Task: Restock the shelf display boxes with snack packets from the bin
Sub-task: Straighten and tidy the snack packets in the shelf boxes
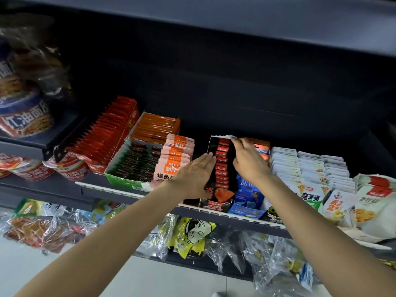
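Observation:
A black display box [214, 205] stands on the middle shelf, filled with a row of black-and-red snack packets [221, 166]. My left hand [192, 176] lies flat against the box's left side, fingers straight and together. My right hand [248, 161] reaches over the box's right side, its fingertips pinching the rearmost packets near the torn back flap. The bin is not in view.
Left of the black box sit pink packets [174, 161], a green box [120, 179] of dark packets, an orange box [156, 125] and red packets [107, 133]. A blue box [246, 207] and white packets [300, 168] are to the right. The shelf edge [128, 192] runs in front; bagged snacks [192, 234] hang below.

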`<state>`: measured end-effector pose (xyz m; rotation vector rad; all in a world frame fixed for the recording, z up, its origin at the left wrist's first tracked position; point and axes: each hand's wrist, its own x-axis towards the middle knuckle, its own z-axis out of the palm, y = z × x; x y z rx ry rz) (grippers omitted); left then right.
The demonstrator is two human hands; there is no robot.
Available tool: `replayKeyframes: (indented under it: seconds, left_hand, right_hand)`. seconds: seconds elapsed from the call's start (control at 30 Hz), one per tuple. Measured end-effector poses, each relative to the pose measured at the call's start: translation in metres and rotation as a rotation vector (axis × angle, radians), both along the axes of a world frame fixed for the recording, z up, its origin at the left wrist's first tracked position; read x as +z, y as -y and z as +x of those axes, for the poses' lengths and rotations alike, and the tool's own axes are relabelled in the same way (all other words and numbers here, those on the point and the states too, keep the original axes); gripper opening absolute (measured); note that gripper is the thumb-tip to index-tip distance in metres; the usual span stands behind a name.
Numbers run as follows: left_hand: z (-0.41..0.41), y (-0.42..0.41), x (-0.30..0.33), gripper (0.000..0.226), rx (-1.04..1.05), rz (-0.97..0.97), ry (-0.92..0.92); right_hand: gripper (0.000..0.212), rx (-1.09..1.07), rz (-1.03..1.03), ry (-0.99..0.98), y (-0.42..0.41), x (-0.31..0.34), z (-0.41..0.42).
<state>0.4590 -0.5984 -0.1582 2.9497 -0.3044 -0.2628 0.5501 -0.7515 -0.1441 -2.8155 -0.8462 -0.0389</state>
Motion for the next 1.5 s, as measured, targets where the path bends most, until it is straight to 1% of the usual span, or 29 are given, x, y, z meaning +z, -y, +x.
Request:
replayKeyframes:
  seconds: [0.1,0.17,0.3,0.37,0.47,0.57,0.6,0.63,0.7,0.77,0.83,0.9,0.97,1.1,1.2,1.27,1.4,1.5]
  left_hand:
    - [-0.002,0.001,0.001,0.099,-0.019,0.004,0.021]
    - [-0.005,0.001,0.005,0.095,-0.037,0.004,0.039]
    - [-0.014,0.000,0.010,0.069,-0.096,0.005,0.071]
    - [-0.019,-0.002,0.010,0.059,-0.093,0.000,0.065]
    - [-0.022,-0.004,0.014,0.048,-0.059,-0.024,0.049]
    - [-0.022,-0.004,0.019,0.045,-0.047,-0.041,0.035]
    - [-0.022,-0.004,0.020,0.044,-0.045,-0.058,0.030]
    - [-0.022,-0.004,0.020,0.043,-0.045,-0.078,0.023]
    - [-0.025,-0.005,0.019,0.041,-0.046,-0.127,0.010]
    - [-0.028,-0.007,0.017,0.041,-0.044,-0.158,0.036]
    - [-0.030,-0.008,0.013,0.040,-0.049,-0.131,0.115]
    - [-0.032,-0.009,0.011,0.039,-0.054,-0.088,0.192]
    - [-0.033,-0.007,0.010,0.040,-0.059,-0.065,0.236]
    - [-0.033,-0.004,0.008,0.047,0.029,-0.112,0.217]
    - [-0.030,-0.005,0.010,0.049,0.065,-0.155,0.215]
    - [-0.031,-0.004,0.009,0.048,0.060,-0.183,0.179]
    - [-0.037,-0.006,0.008,0.044,0.062,-0.287,0.159]
    - [-0.034,-0.006,0.009,0.037,0.068,-0.285,0.172]
  right_hand:
    - [0.060,-0.011,0.028,0.109,-0.003,-0.004,0.002]
    - [0.054,-0.012,0.043,0.148,-0.006,-0.004,0.003]
    - [0.046,-0.019,0.029,0.207,-0.008,-0.002,0.007]
    - [0.042,-0.004,0.028,0.207,-0.007,-0.003,0.008]
    - [0.040,0.032,0.076,0.132,-0.005,-0.002,0.006]
    - [0.038,0.084,0.136,0.137,0.002,-0.002,0.001]
    - [0.037,0.109,0.134,0.101,0.004,-0.002,-0.002]
    - [0.039,0.135,0.114,0.033,0.006,-0.003,-0.004]
    - [0.054,0.160,0.035,-0.111,0.009,-0.006,-0.006]
    - [0.061,0.158,0.002,-0.121,0.012,-0.006,-0.007]
    - [0.054,0.182,0.025,-0.045,0.015,-0.008,-0.008]
    - [0.043,0.194,0.045,-0.016,0.017,-0.009,-0.009]
    - [0.038,0.188,0.063,-0.050,0.017,-0.010,-0.009]
    - [0.035,0.128,0.211,-0.186,0.019,-0.007,-0.010]
    - [0.037,0.124,0.151,-0.201,0.021,-0.006,-0.010]
    - [0.039,0.100,0.144,-0.225,0.019,-0.006,-0.009]
    - [0.031,0.061,0.043,-0.273,0.015,0.001,0.000]
    - [0.021,0.070,0.015,-0.300,0.011,0.008,0.001]
